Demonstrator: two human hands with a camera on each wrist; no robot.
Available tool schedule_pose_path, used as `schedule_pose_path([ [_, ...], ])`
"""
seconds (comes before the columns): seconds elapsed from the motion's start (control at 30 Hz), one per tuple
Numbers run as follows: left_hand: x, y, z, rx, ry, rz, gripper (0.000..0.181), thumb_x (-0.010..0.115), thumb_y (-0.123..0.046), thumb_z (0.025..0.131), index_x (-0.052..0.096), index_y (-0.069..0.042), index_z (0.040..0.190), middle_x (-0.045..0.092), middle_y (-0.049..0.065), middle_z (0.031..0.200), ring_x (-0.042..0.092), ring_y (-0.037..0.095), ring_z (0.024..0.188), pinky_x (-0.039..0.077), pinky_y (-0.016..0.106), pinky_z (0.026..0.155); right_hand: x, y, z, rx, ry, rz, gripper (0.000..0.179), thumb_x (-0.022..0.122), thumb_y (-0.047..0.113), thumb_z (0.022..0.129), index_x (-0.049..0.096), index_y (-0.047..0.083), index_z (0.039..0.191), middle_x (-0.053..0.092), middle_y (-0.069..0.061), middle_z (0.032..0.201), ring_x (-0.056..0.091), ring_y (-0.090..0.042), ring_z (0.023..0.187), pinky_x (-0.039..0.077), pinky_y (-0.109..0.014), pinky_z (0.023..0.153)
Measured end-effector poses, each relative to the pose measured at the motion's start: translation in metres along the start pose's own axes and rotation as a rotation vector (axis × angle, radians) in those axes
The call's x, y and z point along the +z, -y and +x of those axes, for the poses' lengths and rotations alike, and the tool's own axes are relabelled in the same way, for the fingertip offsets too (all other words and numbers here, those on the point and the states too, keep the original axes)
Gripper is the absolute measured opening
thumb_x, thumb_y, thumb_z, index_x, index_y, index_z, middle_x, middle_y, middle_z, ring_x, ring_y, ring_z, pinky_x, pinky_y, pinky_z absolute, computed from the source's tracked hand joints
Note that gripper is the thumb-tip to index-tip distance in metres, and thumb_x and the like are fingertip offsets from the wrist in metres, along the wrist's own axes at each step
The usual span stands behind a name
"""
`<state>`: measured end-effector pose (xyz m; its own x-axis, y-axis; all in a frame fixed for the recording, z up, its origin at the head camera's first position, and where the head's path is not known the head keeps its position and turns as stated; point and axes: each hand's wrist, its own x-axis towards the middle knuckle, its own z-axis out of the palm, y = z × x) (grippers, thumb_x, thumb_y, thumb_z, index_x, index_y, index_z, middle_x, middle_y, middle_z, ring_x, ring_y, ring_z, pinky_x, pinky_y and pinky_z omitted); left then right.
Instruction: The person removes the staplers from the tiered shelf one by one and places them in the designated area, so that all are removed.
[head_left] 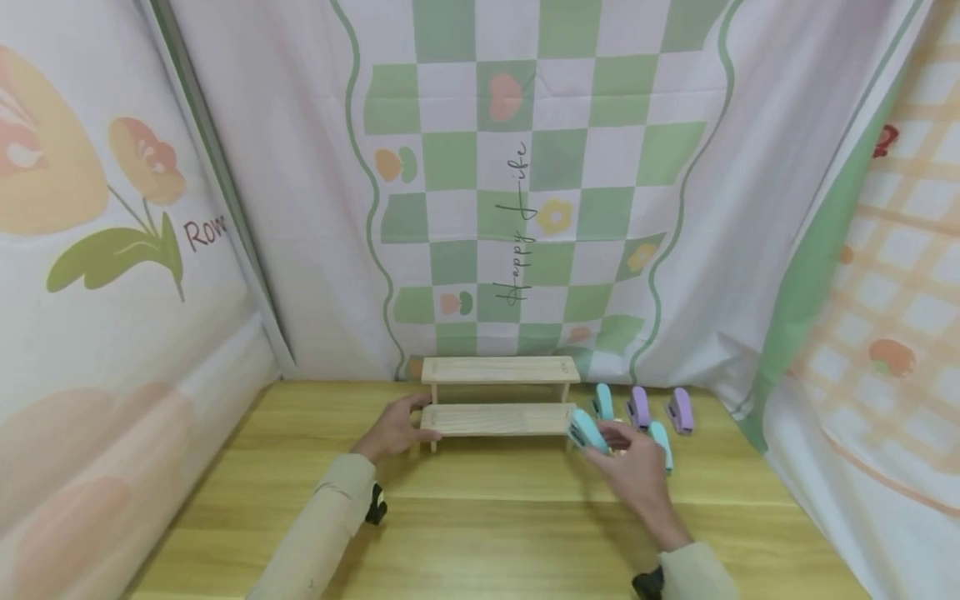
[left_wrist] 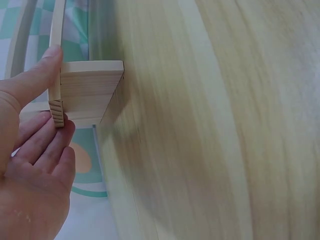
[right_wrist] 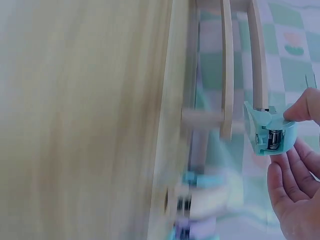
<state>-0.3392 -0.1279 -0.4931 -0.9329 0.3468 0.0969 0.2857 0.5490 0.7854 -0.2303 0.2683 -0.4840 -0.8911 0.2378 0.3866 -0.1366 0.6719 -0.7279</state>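
Observation:
A two-tier wooden rack stands at the back of the table, its upper board point(head_left: 498, 368) behind the lower board point(head_left: 495, 421). My left hand point(head_left: 393, 427) holds the left end of the lower board, thumb on top and fingers beneath, as the left wrist view also shows. At the rack's right end my right hand point(head_left: 633, 468) pinches a teal plastic clip point(right_wrist: 271, 132) between thumb and fingers. A metal spring shows in the clip's side. In the right wrist view its upper end overlaps the end of a rack board.
Right of the rack lie more clips: a teal one point(head_left: 603, 402), a purple one point(head_left: 638, 408), another purple one point(head_left: 681, 412) and a teal one point(head_left: 661, 447) partly behind my right hand. Patterned curtains point(head_left: 517, 200) hang behind the wooden table point(head_left: 480, 533) and at both sides.

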Motion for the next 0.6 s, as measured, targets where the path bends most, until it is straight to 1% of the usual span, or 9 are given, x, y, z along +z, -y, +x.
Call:
schedule_pose_path([
  [0.13, 0.0, -0.001, -0.001, -0.006, 0.005, -0.006, 0.077, 0.088, -0.024, 0.088, 0.052, 0.001, 0.151, 0.056, 0.022, 0.154, 0.051, 0.044, 0.145, 0.046, 0.059, 0.119, -0.03, -0.017, -0.003, 0.001, -0.051, -0.07, 0.038, 0.089, 0.009, 0.076, 0.078, 0.003, 0.112, 0.081, -0.014, 0.101, 0.071, -0.011, 0.085, 0.055, -0.012, 0.076],
  [0.23, 0.0, -0.001, -0.001, -0.002, 0.007, 0.005, 0.077, 0.088, -0.024, 0.088, 0.052, 0.002, 0.151, 0.057, 0.022, 0.153, 0.052, 0.044, 0.144, 0.046, 0.059, 0.119, -0.052, -0.031, -0.005, 0.029, -0.07, -0.112, 0.04, 0.09, 0.012, 0.077, 0.077, 0.005, 0.114, 0.081, -0.016, 0.104, 0.066, 0.001, 0.082, 0.048, -0.005, 0.072],
  [0.33, 0.0, -0.001, 0.0, 0.003, 0.005, 0.019, 0.077, 0.089, -0.024, 0.087, 0.053, 0.002, 0.15, 0.058, 0.023, 0.152, 0.052, 0.045, 0.143, 0.047, 0.06, 0.117, -0.072, -0.047, -0.006, 0.056, -0.093, -0.133, 0.042, 0.091, 0.015, 0.078, 0.077, 0.005, 0.117, 0.081, -0.019, 0.106, 0.059, 0.013, 0.079, 0.046, -0.001, 0.069],
  [0.4, -0.001, 0.0, 0.0, 0.0, 0.004, 0.019, 0.077, 0.09, -0.025, 0.087, 0.053, 0.002, 0.15, 0.058, 0.023, 0.152, 0.052, 0.045, 0.143, 0.047, 0.06, 0.118, -0.083, -0.059, -0.005, 0.07, -0.118, -0.144, 0.042, 0.092, 0.017, 0.078, 0.077, 0.005, 0.116, 0.081, -0.02, 0.107, 0.055, 0.018, 0.076, 0.044, -0.002, 0.069],
  [0.5, 0.0, 0.001, 0.0, -0.013, 0.008, 0.004, 0.078, 0.089, -0.026, 0.087, 0.052, 0.001, 0.151, 0.057, 0.022, 0.154, 0.051, 0.043, 0.145, 0.046, 0.059, 0.119, -0.096, -0.077, -0.002, 0.105, -0.159, -0.171, 0.041, 0.092, 0.019, 0.079, 0.078, 0.005, 0.114, 0.081, -0.02, 0.105, 0.05, 0.024, 0.072, 0.041, -0.005, 0.071],
  [0.6, 0.0, 0.001, -0.001, -0.021, 0.011, -0.023, 0.079, 0.088, -0.026, 0.088, 0.05, 0.0, 0.153, 0.055, 0.021, 0.155, 0.049, 0.043, 0.147, 0.045, 0.059, 0.12, -0.105, -0.092, 0.003, 0.166, -0.177, -0.197, 0.042, 0.091, 0.021, 0.08, 0.078, 0.004, 0.116, 0.082, -0.017, 0.103, 0.046, 0.026, 0.068, 0.04, -0.01, 0.073],
])
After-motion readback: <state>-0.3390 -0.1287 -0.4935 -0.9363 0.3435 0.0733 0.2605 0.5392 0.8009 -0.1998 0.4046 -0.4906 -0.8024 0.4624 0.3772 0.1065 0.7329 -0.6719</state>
